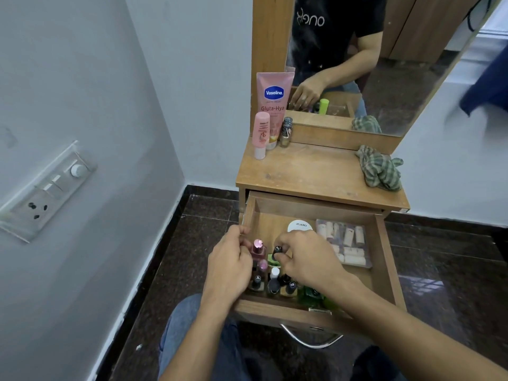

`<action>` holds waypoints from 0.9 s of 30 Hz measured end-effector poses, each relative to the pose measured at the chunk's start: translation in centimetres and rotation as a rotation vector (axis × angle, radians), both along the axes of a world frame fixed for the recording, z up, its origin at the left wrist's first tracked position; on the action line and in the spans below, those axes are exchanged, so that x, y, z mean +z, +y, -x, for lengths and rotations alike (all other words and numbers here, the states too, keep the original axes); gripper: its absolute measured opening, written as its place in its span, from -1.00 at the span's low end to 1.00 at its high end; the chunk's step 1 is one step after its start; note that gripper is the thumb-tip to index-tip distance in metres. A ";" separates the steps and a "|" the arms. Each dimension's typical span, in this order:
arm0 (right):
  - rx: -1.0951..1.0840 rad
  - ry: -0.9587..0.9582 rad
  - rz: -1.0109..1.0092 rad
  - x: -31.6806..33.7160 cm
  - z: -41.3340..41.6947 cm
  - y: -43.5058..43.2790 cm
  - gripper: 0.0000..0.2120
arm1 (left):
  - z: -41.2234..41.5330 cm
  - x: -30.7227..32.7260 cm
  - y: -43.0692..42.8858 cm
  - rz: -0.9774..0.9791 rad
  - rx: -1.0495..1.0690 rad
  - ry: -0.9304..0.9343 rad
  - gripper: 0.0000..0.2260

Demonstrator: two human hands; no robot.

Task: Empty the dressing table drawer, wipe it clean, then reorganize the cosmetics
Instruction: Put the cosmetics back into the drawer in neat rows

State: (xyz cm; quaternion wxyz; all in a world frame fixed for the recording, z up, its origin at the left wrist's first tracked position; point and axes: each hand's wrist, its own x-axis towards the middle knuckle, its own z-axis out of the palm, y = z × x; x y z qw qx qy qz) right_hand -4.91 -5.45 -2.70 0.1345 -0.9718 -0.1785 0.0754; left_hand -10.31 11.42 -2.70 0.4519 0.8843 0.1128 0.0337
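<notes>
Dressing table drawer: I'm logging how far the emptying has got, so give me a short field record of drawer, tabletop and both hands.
drawer: open, not yet emptied
drawer contents: nail polish bottles, white Zudio compact, clear pouch of small tubes
right-hand grip: pinches black-capped bottle
left-hand grip: at pink-capped bottle; hold unclear
tabletop: Vaseline tube, pink stick, glitter bottle, checked cloth

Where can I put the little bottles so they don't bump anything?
The tabletop is bare in the middle and front, between the Vaseline tube group and the checked cloth. In the drawer, the floor in front of the clear pouch is free; the front-left bottles are crowded.
</notes>
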 end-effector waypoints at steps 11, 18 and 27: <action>0.004 0.048 0.004 0.2 0.3 0.2 -0.85 | 0.0 -0.1 0.1 0.008 -0.004 0.002 -0.66; -0.009 -0.006 -0.093 2.3 -0.4 -0.6 -0.77 | 0.0 -0.1 0.1 0.012 -0.007 -0.002 -0.66; -0.331 -0.375 -0.411 8.4 -13.1 0.1 -0.71 | 0.0 -0.2 0.1 0.030 -0.007 -0.015 -0.67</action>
